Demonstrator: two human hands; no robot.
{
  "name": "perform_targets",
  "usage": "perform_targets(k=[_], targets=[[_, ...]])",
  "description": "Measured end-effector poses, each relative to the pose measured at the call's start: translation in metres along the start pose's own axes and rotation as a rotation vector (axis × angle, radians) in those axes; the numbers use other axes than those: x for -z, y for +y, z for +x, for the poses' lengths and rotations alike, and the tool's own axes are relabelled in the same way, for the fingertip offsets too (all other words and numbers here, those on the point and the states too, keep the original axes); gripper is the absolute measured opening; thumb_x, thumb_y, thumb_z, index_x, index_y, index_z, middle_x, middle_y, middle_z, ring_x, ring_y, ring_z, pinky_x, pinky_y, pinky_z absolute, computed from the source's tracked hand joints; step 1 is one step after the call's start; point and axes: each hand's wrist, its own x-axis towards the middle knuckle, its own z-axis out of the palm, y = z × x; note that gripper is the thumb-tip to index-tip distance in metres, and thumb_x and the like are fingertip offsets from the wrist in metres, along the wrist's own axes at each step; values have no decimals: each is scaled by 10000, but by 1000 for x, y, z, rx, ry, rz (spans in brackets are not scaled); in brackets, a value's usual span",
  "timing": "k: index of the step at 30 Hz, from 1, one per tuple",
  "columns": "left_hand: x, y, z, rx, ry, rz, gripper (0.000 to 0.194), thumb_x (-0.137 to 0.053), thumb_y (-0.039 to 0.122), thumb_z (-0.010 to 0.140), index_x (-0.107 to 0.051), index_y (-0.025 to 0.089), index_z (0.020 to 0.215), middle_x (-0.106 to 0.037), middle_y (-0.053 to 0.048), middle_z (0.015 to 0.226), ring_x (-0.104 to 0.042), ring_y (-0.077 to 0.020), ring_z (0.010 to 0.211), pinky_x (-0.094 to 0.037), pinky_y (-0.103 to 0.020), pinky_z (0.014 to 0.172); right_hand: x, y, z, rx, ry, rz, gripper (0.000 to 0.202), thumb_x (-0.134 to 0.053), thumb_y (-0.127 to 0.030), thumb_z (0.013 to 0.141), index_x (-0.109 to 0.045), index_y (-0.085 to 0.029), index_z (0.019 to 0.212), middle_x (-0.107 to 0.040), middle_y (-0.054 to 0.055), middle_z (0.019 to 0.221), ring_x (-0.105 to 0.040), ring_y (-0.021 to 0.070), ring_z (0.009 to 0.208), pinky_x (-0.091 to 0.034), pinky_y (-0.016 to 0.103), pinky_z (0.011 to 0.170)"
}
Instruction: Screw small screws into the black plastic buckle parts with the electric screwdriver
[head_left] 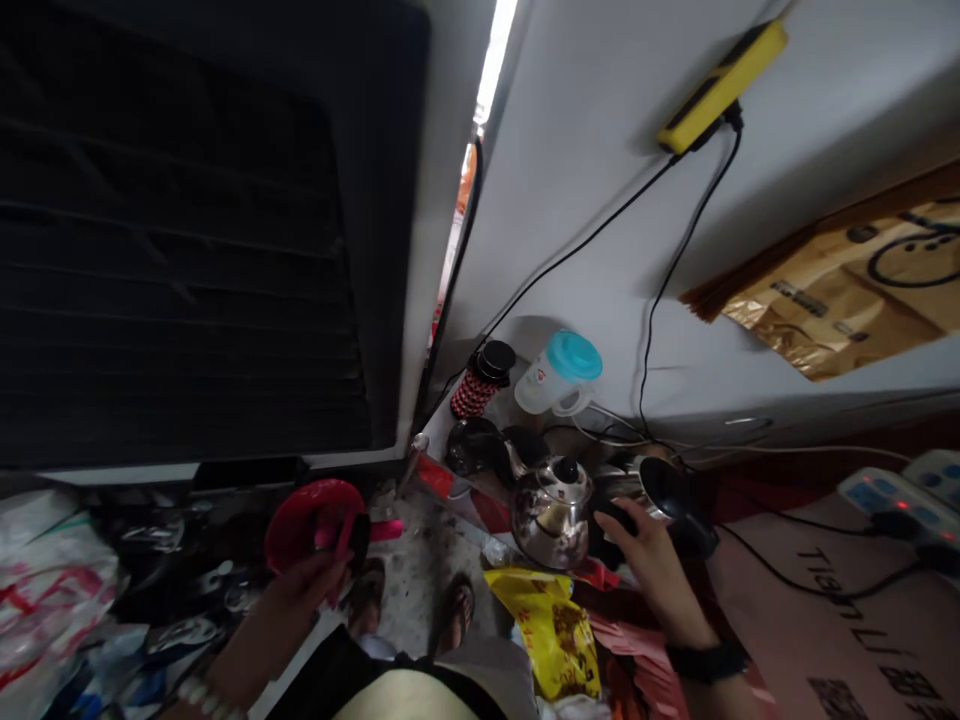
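At the lower left, a pink plastic basin (289,530) hangs above the floor, and my left hand (319,580) is closed at its near right edge. A pink handle-like piece (386,530) and something dark show beside those fingers; I cannot make out how they join the basin. My right hand (637,540) is wrapped round the black handle of a shiny metal kettle (551,515). The kettle stands upright on the cluttered surface, its lid on and its spout toward the upper left.
Behind the kettle stand a blue-lidded plastic jug (551,375) and a black-capped checked bottle (484,380). A yellow packet (551,630) lies in front. Power strips (892,510) and cords are at the right. Brown paper bags (847,285) hang on the wall. Plastic bags (52,600) crowd the left.
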Motion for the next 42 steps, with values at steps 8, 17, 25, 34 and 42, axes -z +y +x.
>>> perform_targets(k=[8, 17, 25, 34, 42], targets=[[16, 64, -15, -278, -96, 344, 364, -573, 515, 704, -693, 247, 920, -721, 9, 898, -656, -211, 859, -518, -235, 764, -61, 45, -14, -28, 321, 314, 417, -569, -549, 681, -589, -149, 799, -657, 63, 751, -576, 199, 695, -471, 320, 665], [-6, 163, -43, -548, -322, 420, 298, -554, 456, 788, -648, 236, 965, -677, -9, 942, -620, -165, 876, -489, -184, 754, -91, 42, 29, 34, 417, 261, 371, -518, -511, 759, -579, -151, 827, -585, 19, 656, -513, 167, 613, -415, 279, 615], [-48, 214, -17, -727, -335, 577, 341, -537, 451, 789, -632, 168, 953, -645, -38, 870, -560, -157, 777, -452, -222, 702, -102, 44, 51, 141, 378, 176, 287, -477, -430, 808, -564, -157, 839, -579, 53, 723, -533, 193, 688, -443, 321, 696], [-78, 231, 23, -822, -367, 991, 328, -459, 407, 821, -651, 222, 1012, -666, -33, 918, -595, -183, 797, -423, -253, 710, -88, 40, 11, 299, 472, 73, 294, -432, -242, 865, -446, -131, 1137, -426, 163, 1127, -403, 260, 1092, -362, 473, 954], [-108, 194, 37, -872, -367, 1014, 175, -529, 250, 789, -683, 251, 872, -672, -38, 897, -601, -207, 876, -425, -293, 791, -89, -23, 8, 800, -47, -381, 263, -421, -169, 900, -518, -205, 1142, -493, 97, 1249, -475, 227, 1040, -421, 378, 866]])
